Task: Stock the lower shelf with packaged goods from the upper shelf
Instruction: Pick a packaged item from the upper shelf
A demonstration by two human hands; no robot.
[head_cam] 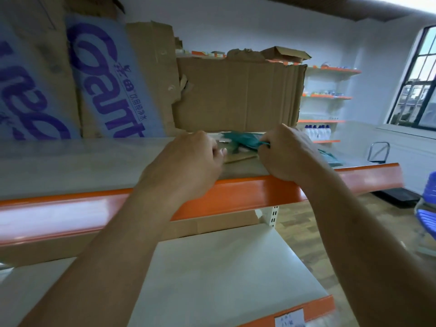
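1. The upper shelf (82, 161) carries the green packet (243, 139), which lies flat near the front edge, right of the middle, before a torn cardboard box (236, 95). The lower shelf (224, 267) sits below.
2. We judge the packet light, soft and crinkly, probably slippery film. Holding both ends should stop it sagging.
3. Our forearms reach up and forward, wrists over the orange front edge.
4. Our right hand (285, 154) pinches the packet's right end. Our left hand (195, 159) curls at its left end, but we cannot tell whether it grips.

Sideways purple "Gant" on cardboard box (106, 79) at ten o'clock; handwritten white tag (289, 319) on lower shelf (236, 267) edge, five o'clock, unreadable.
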